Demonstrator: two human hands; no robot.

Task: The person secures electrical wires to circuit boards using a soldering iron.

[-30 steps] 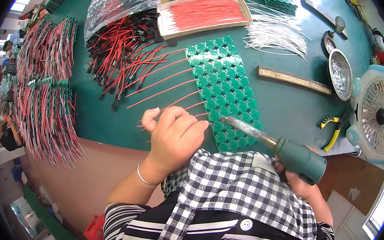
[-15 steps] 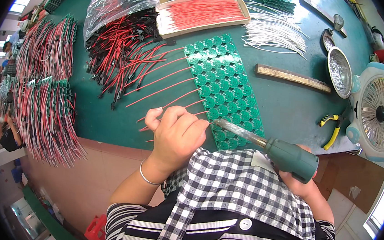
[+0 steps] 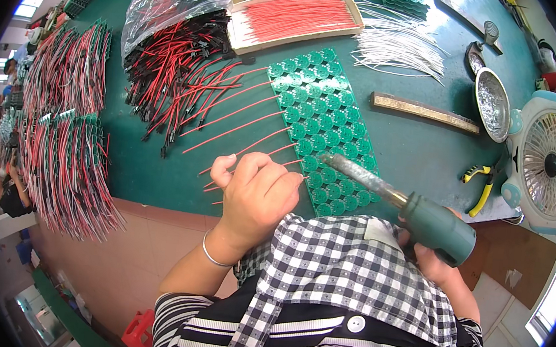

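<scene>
A panel of round green circuit boards lies on the table before me. Several red wires stick out to the left from its left edge. My left hand is closed at the panel's lower left edge, its fingertips pinching a red wire whose end shows at the board; the grip itself is partly hidden. In my right hand is a soldering iron with a thick green handle. Its silvery tip points left and stands over the panel's lower part, seemingly a little above the boards.
Beyond the panel are a box of red wires, loose white wires and a bag of red-black leads. Wired boards pile up at left. To the right are a wooden bar, metal dish, cutters and fan.
The soldering iron's tip has drawn away from the wire end at my left fingertips, moving right and slightly up. My right hand shifted right with it; the left hand stayed in place.
</scene>
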